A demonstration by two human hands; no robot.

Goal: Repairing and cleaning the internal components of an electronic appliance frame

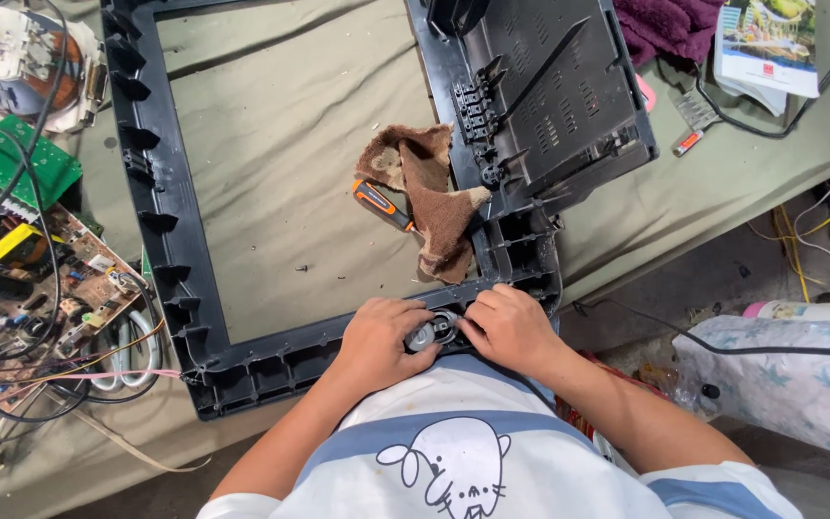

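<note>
Both my hands on a small round speaker at the near edge of a cloth-covered bench.

My left hand (377, 338) and right hand (508, 327) pinch the round grey metal speaker (427, 334) set in the black ribbed plastic frame (160, 231); olive cloth bench (280, 125) beneath, crumpled brown rag (429, 197) and orange-handled screwdriver (383, 205) beyond, brown circuit board (36, 279) at the left edge.

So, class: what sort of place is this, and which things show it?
Probably an electronics repair workbench: a bare circuit board with loose wires, a screwdriver on the cloth-covered table, and a stripped black plastic frame under both hands.
</note>
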